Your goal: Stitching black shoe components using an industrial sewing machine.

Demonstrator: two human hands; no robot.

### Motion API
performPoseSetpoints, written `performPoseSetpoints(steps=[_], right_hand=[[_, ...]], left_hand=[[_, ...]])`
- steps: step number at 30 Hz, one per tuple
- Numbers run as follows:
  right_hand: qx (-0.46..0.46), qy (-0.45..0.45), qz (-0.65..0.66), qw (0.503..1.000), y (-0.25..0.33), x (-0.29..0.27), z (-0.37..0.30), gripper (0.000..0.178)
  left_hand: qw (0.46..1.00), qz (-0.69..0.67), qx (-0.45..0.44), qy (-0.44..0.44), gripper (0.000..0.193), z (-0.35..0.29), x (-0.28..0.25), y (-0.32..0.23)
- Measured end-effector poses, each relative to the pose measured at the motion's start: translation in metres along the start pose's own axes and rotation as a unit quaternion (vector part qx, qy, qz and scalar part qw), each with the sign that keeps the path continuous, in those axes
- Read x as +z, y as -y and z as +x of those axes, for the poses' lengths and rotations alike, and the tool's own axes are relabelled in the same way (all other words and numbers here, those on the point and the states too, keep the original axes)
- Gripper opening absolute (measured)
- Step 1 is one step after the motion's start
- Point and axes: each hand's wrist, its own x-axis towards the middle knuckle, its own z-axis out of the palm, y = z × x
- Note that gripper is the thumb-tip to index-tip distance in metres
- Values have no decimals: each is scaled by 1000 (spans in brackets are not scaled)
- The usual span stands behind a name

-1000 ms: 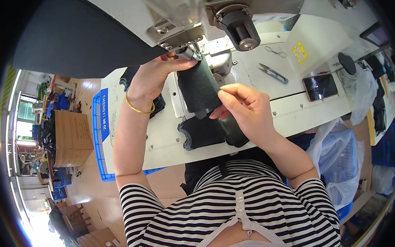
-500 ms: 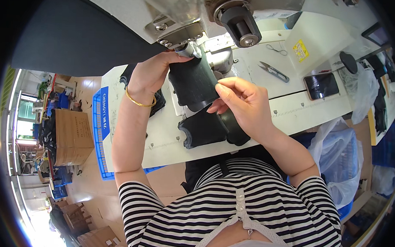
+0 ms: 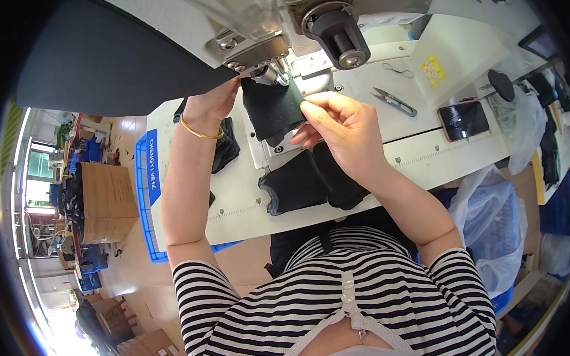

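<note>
A black fabric piece (image 3: 270, 111) lies under the presser foot (image 3: 277, 75) of a sewing machine. My right hand (image 3: 344, 130) pinches the fabric's right edge between thumb and fingers. At its left edge is my left hand (image 3: 213, 101), with a gold bangle on the wrist. Its fingers are mostly hidden by the dark panel (image 3: 126, 59) and the machine head. More black fabric pieces (image 3: 294, 184) rest at the table's near edge, just below my right hand. Another dark fabric bundle (image 3: 227, 148) lies beside my left forearm.
Thread snips (image 3: 394, 101) and a phone (image 3: 464, 121) lie on the white table (image 3: 417, 154) at the right. A blue crate (image 3: 147, 217) stands below its left end. Clear plastic bags (image 3: 487, 229) hang over a blue bin at the right. Cardboard boxes (image 3: 108, 203) stand farther left.
The fabric has shifted away from me under the presser foot. My right hand moved slightly left and away with it. My left hand drew back left, its thumb now out of sight.
</note>
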Motion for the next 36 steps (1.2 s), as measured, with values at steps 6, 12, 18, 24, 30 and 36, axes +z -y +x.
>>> performPoseSetpoints(steps=[6,12,18,24,30,36], right_hand=[[-1,-9,-14,1000,1,-7,2,17],[-33,-7,-54,998,3,-7,-2,18],[-58,5,-63,996,-3,-13,-7,19],[-44,38,-118,991,9,-19,-7,19],[-29,52,-97,993,10,-21,-7,20],[-38,54,-89,994,7,-21,-5,20]], left_hand=[[852,433,215,-203,48,-67,86,-7],[852,435,269,-116,46,-88,104,0],[851,421,278,-144,40,-88,110,-1],[658,571,469,-148,31,-82,121,3],[641,554,515,-130,25,-83,120,6],[588,595,538,-108,27,-83,119,7]])
